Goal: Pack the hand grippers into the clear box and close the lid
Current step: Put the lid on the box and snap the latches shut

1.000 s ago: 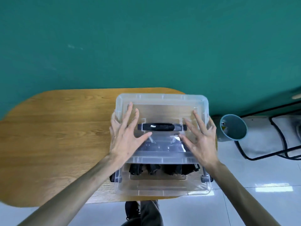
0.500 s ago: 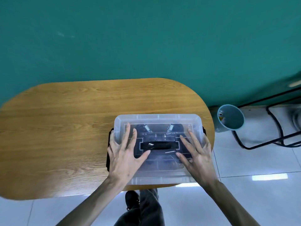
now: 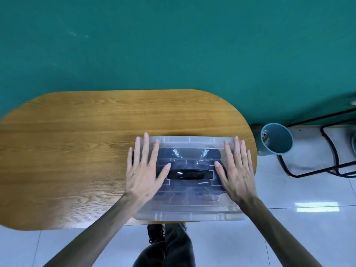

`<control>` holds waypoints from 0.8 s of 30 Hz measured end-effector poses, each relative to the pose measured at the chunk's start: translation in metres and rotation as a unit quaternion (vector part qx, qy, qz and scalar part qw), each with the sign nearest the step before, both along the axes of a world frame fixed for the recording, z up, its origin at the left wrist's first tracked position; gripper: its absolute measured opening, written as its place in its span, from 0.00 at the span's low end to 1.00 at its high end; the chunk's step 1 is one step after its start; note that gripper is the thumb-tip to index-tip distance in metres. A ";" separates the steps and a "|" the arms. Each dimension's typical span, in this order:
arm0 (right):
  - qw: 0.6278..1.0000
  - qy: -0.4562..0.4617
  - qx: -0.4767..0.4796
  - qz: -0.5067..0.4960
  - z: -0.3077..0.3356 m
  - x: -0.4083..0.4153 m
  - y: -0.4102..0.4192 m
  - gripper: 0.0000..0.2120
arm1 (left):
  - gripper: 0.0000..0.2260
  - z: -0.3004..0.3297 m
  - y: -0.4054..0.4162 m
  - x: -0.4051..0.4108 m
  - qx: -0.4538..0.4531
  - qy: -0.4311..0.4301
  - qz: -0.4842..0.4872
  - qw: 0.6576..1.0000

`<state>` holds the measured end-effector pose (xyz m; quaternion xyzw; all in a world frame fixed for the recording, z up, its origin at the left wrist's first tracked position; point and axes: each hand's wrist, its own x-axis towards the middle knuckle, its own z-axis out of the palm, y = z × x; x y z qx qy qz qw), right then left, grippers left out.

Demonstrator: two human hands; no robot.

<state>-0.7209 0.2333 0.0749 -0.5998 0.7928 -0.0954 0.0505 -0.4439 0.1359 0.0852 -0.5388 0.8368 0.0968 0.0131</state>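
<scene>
The clear box (image 3: 188, 213) sits at the near right edge of the wooden table (image 3: 77, 151), with its clear lid (image 3: 189, 140) lying flat on top. A black carry handle (image 3: 185, 174) runs across the lid's middle. Through the plastic I see dark hand grippers (image 3: 192, 151) with metal springs inside. My left hand (image 3: 144, 170) lies flat on the lid's left side, fingers spread. My right hand (image 3: 236, 171) lies flat on the lid's right side, fingers spread. Neither hand grips anything.
A teal wall rises behind the table. A grey-blue bin (image 3: 276, 138) stands on the white tiled floor right of the table, beside a black metal frame (image 3: 327, 151). My dark trouser legs (image 3: 165, 245) show below the table's near edge.
The lid has come down from raised over the box's far side to flat on the box. Both hands have slid outward toward the lid's left and right ends.
</scene>
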 end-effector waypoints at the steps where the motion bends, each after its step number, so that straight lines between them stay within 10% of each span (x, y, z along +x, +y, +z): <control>1: 1.000 0.004 0.001 0.005 -0.003 0.000 -0.001 0.32 | 0.35 -0.002 -0.002 0.000 0.002 -0.004 -0.004 1.000; 24: 0.998 0.003 0.057 0.017 0.011 0.002 0.004 0.32 | 0.34 0.014 0.020 0.015 0.055 0.009 -0.016 0.998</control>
